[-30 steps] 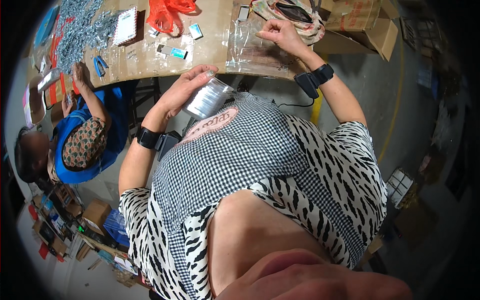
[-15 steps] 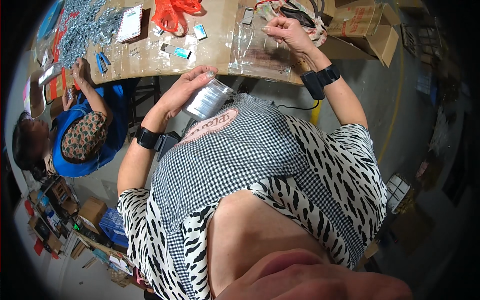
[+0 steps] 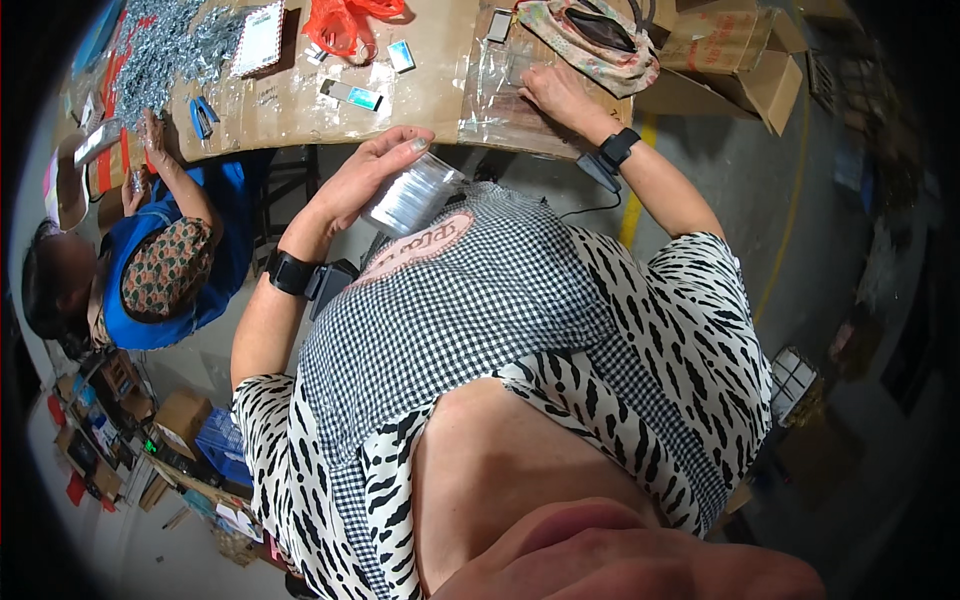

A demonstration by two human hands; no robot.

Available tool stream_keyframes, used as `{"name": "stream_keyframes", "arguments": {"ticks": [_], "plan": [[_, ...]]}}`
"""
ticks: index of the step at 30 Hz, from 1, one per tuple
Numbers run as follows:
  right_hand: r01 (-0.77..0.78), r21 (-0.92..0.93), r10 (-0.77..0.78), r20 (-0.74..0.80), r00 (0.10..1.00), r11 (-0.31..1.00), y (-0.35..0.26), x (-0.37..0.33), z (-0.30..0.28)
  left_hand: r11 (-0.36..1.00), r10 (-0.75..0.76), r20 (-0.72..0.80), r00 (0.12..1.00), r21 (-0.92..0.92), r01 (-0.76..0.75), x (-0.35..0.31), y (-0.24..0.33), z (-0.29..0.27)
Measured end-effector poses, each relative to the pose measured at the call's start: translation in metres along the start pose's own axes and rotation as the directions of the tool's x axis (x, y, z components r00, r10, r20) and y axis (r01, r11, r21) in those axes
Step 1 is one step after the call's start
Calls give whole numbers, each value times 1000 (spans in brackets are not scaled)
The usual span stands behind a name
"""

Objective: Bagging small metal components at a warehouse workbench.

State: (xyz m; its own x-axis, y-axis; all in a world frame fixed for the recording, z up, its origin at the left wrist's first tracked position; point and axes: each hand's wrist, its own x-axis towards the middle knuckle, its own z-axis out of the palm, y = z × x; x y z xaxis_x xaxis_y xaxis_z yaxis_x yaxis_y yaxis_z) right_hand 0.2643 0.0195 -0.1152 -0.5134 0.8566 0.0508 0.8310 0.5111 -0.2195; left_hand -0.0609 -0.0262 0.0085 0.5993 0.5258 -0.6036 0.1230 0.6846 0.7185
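Observation:
In my left hand (image 3: 375, 170), just off the table's near edge, is a clear, shiny plastic cylinder (image 3: 412, 197). My thumb lies along its top and its exact kind is not plain. My right hand (image 3: 562, 95) is low over the table's right part, its fingers curled and closed. Under and beside it lies crinkled clear film (image 3: 490, 105) on the cardboard. Whatever those fingers hold, if anything, is hidden. A floral cloth bag (image 3: 605, 50), its mouth gaping, lies just beyond that hand.
On the cardboard-covered table (image 3: 270, 118) are a red plastic bag (image 3: 340, 25), small boxes (image 3: 352, 95), a blue stapler (image 3: 203, 118), a notepad (image 3: 258, 40) and a heap of small silvery pieces (image 3: 165, 60). A co-worker (image 3: 165, 265) sits at left. Cardboard boxes (image 3: 725, 55) stand at right.
My right hand has come down and slightly left, from a raised pinch beside the floral bag to the film-covered cardboard. My left hand keeps the cylinder almost still.

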Motion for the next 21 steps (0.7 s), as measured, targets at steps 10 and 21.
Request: {"name": "stream_keyframes", "arguments": {"ticks": [10, 21], "plan": [[130, -85, -121, 94, 988, 988, 7, -4, 12, 1000, -9, -8, 1000, -11, 9, 0, -8, -2], [74, -71, -78, -54, 995, 995, 12, 5, 3, 1000, -16, 6, 1000, 3, 16, 0, -7, -3]]}}
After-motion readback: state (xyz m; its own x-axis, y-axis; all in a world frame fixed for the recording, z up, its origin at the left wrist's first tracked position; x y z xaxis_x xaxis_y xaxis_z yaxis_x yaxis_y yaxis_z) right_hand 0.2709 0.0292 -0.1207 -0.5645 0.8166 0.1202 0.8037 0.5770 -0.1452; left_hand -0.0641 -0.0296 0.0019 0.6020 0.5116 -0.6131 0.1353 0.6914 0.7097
